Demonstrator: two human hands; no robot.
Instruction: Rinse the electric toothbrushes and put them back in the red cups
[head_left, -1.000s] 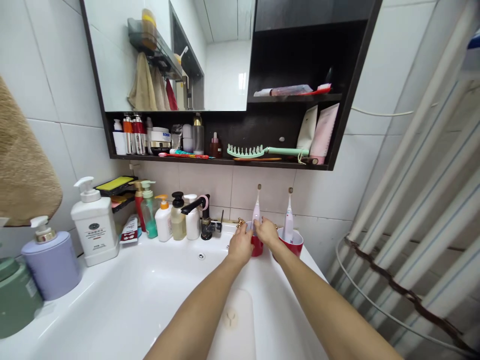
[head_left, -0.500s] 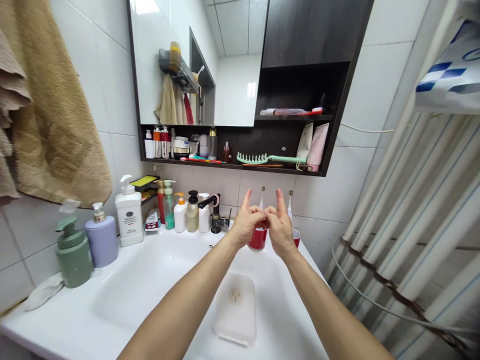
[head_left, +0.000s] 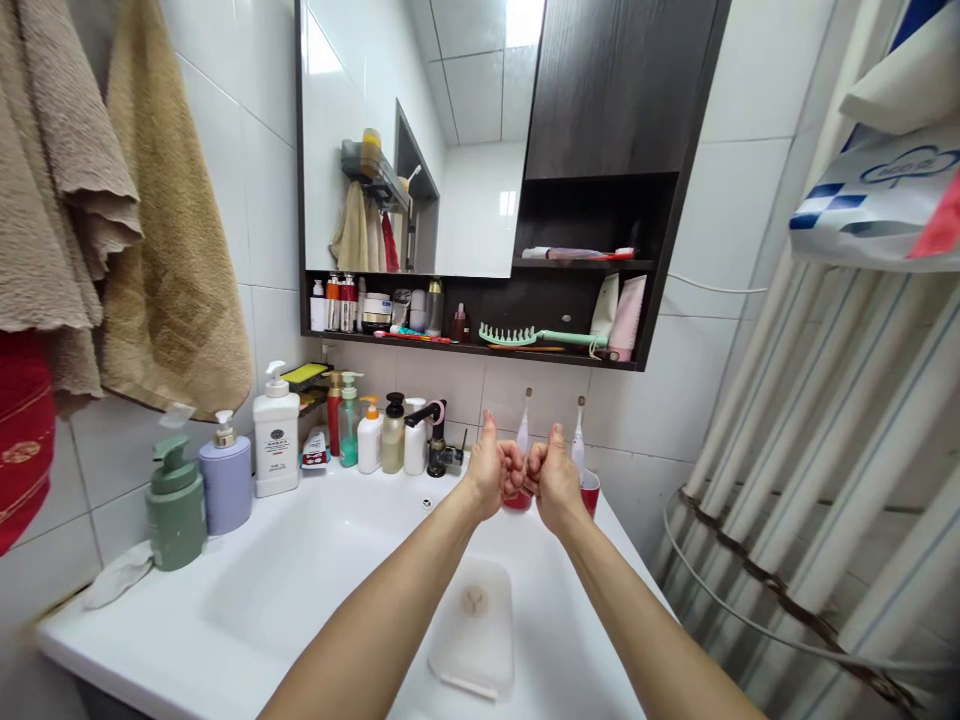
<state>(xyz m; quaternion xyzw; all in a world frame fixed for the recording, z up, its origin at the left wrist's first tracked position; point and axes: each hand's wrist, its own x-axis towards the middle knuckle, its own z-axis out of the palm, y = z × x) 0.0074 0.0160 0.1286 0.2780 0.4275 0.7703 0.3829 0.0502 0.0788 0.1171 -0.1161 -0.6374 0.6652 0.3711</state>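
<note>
Both my hands are held up over the back of the sink, thumbs pointing upward. My left hand has its fingers loosely curled towards the right one, and nothing shows in it. Facing it, my right hand is bent the same way with bare fingers. The fingertips almost meet; whether they touch I cannot tell. Behind them stands a red cup, partly hidden, with a toothbrush. Below my wrists, a translucent rectangular box lies in the white sink.
A black faucet stands left of my hands, beside several pump bottles. Another red cup holds a toothbrush. Above hangs a dark mirror cabinet with a green hairbrush. White radiator pipes line the right.
My hands were hooked together at the fingers with the thumbs up; now the fingers are loosened and drawn slightly apart. The camera's view has tilted up and shifted left a little.
</note>
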